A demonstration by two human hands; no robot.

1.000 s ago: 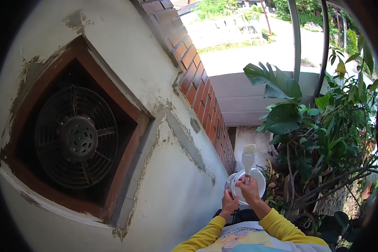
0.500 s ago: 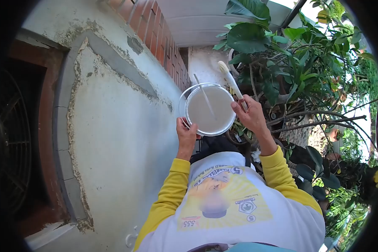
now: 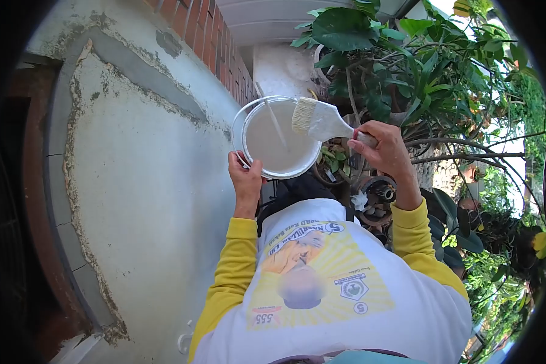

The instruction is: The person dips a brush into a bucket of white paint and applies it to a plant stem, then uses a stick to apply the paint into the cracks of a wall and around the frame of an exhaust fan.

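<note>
My left hand (image 3: 246, 179) grips the near left rim of a white bucket (image 3: 314, 159), which holds a greyish-white liquid (image 3: 267, 142). A thin stir stick (image 3: 276, 121) leans out of the liquid toward the far left rim. The bucket's handle (image 3: 234, 127) hangs over its left side. In my right hand (image 3: 382, 148) is a wide paintbrush (image 3: 327, 121), its fingers closed round the handle. The brush lies roughly level, with pale bristles pointing left over the bucket's right rim, apart from the liquid.
To the left stands a pale wall (image 3: 158, 230) with a rough grey patched strip (image 3: 73, 182) around a dark framed opening (image 3: 18, 200). Red bricks (image 3: 206, 36) run along the wall ahead. Leafy plants (image 3: 400, 79), branches (image 3: 467, 155) and pots (image 3: 376, 194) crowd the right side.
My right hand has turned the paintbrush from edge-on and pointing away to flat and pointing left over the bucket. The bucket and left hand appear shifted left and slightly away in view.
</note>
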